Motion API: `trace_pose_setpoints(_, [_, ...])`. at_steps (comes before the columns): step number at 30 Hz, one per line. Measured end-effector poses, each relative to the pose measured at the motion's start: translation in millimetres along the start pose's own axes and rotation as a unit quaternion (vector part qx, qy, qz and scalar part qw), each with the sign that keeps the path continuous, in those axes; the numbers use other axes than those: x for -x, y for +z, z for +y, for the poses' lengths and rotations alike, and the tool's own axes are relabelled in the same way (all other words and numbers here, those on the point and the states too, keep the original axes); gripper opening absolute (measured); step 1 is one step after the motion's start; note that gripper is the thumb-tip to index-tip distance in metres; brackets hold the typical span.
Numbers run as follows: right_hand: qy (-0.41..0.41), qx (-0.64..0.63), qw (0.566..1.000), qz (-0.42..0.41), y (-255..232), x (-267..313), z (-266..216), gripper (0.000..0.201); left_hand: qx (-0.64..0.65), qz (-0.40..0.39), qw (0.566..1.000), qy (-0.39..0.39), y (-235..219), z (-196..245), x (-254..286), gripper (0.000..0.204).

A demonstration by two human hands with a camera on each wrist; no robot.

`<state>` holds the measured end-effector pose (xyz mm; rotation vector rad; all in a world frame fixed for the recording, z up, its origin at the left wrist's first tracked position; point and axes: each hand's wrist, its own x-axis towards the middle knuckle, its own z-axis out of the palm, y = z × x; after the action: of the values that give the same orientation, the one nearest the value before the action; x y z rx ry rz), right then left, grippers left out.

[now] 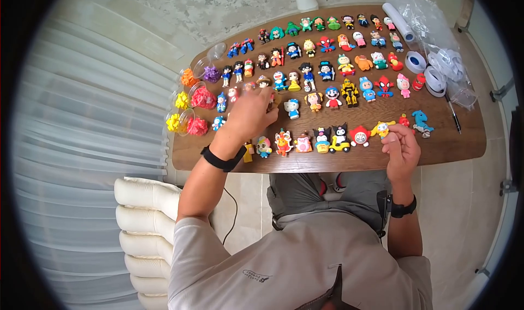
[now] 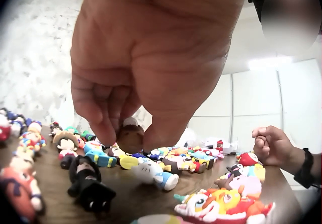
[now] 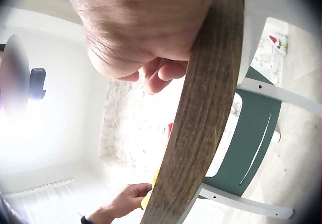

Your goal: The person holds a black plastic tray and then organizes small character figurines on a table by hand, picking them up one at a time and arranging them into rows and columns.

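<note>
My left hand [image 1: 252, 113] reaches over the middle-left rows of small figures. In the left wrist view, the thumb and fingers of this hand [image 2: 146, 58] pinch a small brown figure [image 2: 131, 136] above the table. A white cat figure [image 2: 150, 174] lies just beyond it, and a black figure [image 2: 90, 186] is on the left. My right hand [image 1: 403, 149] is at the near table edge, beside a yellow-eared figure [image 1: 382, 129]. Its fingers [image 3: 160, 75] are loosely bent with nothing visible in them; whether they touch that figure cannot be told.
Several rows of figures cover the wooden table [image 1: 229, 162]. Clear cups with coloured pieces [image 1: 203, 98] stand at the left. Tape rolls [image 1: 416, 62], a white tube [image 1: 398, 22], plastic bags [image 1: 420, 15] and a pen [image 1: 454, 117] lie at the right. A green-seated chair [image 3: 251, 138] is beside the table.
</note>
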<state>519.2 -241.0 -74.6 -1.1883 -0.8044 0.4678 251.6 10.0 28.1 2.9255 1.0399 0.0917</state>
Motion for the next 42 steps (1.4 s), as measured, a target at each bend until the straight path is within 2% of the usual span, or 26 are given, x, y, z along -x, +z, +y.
trace_pose_setpoints(1, [0.000, -0.001, 1.000, 0.001, 0, 0, 0, 0.018, 0.003, 0.005, 1.000, -0.001, 3, -2, 0, 0.043])
trace_pose_setpoints(4, [0.001, 0.000, 1.000, 0.001, -1, 0, 1, 0.018, -0.043, -0.044, 0.997, -0.039, 1, 5, 0, 0.042])
trace_pose_setpoints(10, [0.003, 0.005, 1.000, 0.000, 1, 0, 0, 0.018, -0.121, -0.083, 0.989, -0.032, 5, 12, -4, 0.042])
trace_pose_setpoints(13, [0.001, 0.005, 1.000, -0.001, -1, 0, 1, 0.018, -0.123, -0.038, 0.992, 0.009, 9, 15, -2, 0.042])
trace_pose_setpoints(19, [-0.002, 0.007, 1.000, -0.003, -1, -1, 2, 0.018, -0.109, -0.042, 0.993, 0.000, 3, 16, -1, 0.047])
trace_pose_setpoints(25, [0.005, 0.013, 1.000, -0.004, 0, 0, 0, 0.018, -0.079, -0.026, 0.994, 0.069, -1, 25, -10, 0.055])
trace_pose_setpoints(28, [0.002, 0.012, 1.000, -0.004, 0, -1, -1, 0.018, -0.097, 0.047, 0.985, 0.134, 18, 18, -14, 0.047])
trace_pose_setpoints(31, [-0.003, 0.012, 1.000, -0.005, -1, 0, 1, 0.018, -0.078, -0.046, 0.990, 0.105, 9, 26, -18, 0.055])
trace_pose_setpoints(42, [0.002, 0.009, 1.000, 0.000, 1, -1, -1, 0.018, -0.045, -0.040, 0.993, 0.099, 0, 40, -26, 0.055])
